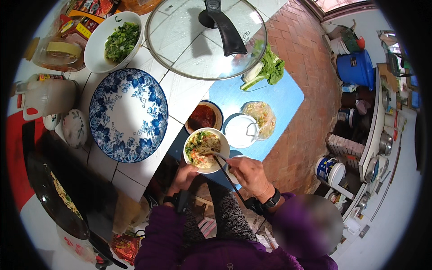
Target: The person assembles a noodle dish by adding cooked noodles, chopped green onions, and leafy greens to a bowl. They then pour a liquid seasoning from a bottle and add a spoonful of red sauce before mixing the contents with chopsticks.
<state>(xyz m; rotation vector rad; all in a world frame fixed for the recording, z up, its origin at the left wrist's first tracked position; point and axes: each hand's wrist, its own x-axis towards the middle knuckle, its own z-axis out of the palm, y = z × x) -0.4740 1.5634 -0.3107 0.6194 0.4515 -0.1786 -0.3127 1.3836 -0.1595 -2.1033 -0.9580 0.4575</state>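
My left hand (185, 177) holds a white bowl (223, 143) from below, its thumb on the near rim. Thin noodles (205, 161) with green leaves and orange shreds fill the bowl. My right hand (251, 175) grips a long dark stick (230, 182), probably a chopstick, and a paler utensil (217, 154) whose tip lies in the noodles; its exact kind is unclear. Just beyond the bowl, a blue-rimmed bowl (219, 113) holds red sauce (202, 118). A white round lid or dish (240, 131) sits beside it. Another pale container (233, 173) is partly hidden by my right hand.
A blue table (287, 91) carries leafy greens (270, 67) and a plastic bag of food (261, 116). On the white-tiled counter (135, 173) are a blue-flowered plate (126, 114), a bowl of chopped greens (92, 50) and a glass lid (175, 44). A wok (44, 192) stands at left.
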